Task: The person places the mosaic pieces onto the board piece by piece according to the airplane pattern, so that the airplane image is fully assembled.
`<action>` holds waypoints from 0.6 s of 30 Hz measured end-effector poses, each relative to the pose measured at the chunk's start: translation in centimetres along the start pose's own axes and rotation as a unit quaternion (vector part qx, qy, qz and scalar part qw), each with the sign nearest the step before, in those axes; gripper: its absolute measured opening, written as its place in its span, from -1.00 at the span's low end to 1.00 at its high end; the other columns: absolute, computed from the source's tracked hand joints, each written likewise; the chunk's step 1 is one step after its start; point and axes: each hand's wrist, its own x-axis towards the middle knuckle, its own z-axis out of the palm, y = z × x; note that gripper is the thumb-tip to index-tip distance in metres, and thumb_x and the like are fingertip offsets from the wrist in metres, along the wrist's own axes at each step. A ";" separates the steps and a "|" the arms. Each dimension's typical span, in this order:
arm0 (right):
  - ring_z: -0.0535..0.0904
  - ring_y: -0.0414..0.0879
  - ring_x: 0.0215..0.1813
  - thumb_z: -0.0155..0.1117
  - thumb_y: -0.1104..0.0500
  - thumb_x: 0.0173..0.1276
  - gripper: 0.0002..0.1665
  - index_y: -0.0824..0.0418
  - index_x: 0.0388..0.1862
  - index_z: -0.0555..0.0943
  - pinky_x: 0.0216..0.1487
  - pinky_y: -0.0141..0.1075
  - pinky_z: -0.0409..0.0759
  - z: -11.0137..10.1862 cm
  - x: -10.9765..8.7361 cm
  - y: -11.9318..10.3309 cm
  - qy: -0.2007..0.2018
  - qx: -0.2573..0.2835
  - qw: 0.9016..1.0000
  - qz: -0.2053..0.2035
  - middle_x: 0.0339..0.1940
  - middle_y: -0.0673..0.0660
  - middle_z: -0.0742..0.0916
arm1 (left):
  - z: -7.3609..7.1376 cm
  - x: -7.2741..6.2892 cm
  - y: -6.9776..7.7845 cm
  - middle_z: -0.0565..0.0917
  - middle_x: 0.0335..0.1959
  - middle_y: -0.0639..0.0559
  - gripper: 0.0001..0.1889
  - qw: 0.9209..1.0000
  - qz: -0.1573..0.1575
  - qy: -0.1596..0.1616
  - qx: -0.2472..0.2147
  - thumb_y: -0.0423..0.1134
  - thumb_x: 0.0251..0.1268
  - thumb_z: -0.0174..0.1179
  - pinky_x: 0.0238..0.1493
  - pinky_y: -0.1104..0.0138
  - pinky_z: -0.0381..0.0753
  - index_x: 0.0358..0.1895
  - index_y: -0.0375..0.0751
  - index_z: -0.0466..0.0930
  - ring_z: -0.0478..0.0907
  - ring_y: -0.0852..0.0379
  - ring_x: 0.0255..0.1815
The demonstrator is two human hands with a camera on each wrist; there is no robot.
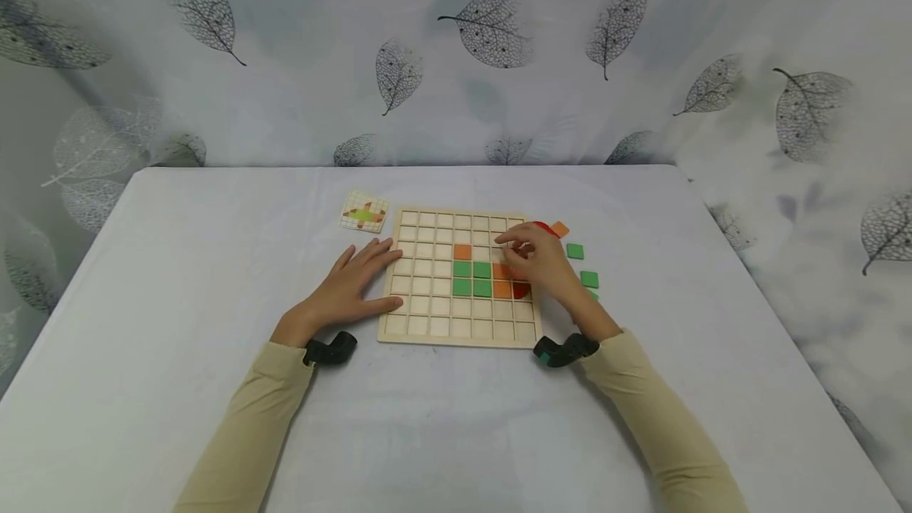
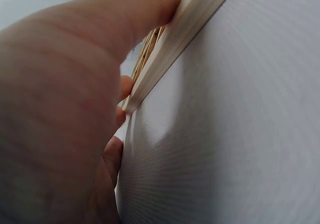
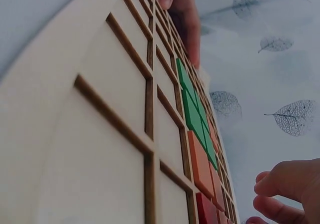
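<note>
A square wooden grid board point(image 1: 438, 328) lies on the table. My left hand point(image 1: 349, 287) rests along its left edge, fingers spread, thumb on the rim; in the left wrist view the thumb point(image 2: 150, 6) touches the wooden side. Over the right part of the board hovers my right hand point(image 1: 537, 260), fingers loosely bent, with no tile seen between them. In the grid sit several green tiles point(image 1: 481, 288), orange tiles point(image 1: 502, 290) and a dark red tile point(image 1: 522, 290). The right hand partly hides the tiles below it. Its fingers point(image 3: 280, 184) appear apart from the board in the right wrist view.
A small pattern card point(image 1: 365, 212) lies beyond the left hand, by the board's upper left corner. Right of the board are loose pieces: a red one point(image 1: 545, 226), an orange one point(image 1: 560, 229) and several green ones point(image 1: 575, 251). Leaf-patterned cloth point(image 1: 499, 30) hangs behind the white table point(image 1: 456, 426).
</note>
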 end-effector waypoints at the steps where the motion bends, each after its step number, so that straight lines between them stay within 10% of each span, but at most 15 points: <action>1: 0.54 0.05 -0.16 0.22 0.36 0.35 -0.79 0.34 -0.08 0.70 -0.14 -0.16 0.59 -0.1 -0.1 0.1 0.003 0.000 1.000 0.000 -0.04 0.26 0.67 | 0.0 0.0 0.0 0.05 0.57 -0.13 -0.18 1.000 0.000 0.000 0.001 0.10 0.25 0.26 0.54 -0.02 -0.36 0.51 -0.11 0.17 -0.18 -0.10 0.60; 18: 0.53 0.06 -0.12 0.26 0.36 0.32 -0.77 0.34 -0.06 0.69 -0.18 -0.28 0.55 -2.3 -1.2 1.8 0.034 -0.035 0.998 0.046 -0.06 0.25 0.66 | -0.2 0.0 0.2 0.05 0.57 -0.13 -0.18 1.000 0.000 -0.005 -0.006 0.07 0.25 0.27 0.54 -0.02 -0.37 0.51 -0.12 0.17 -0.19 -0.09 0.60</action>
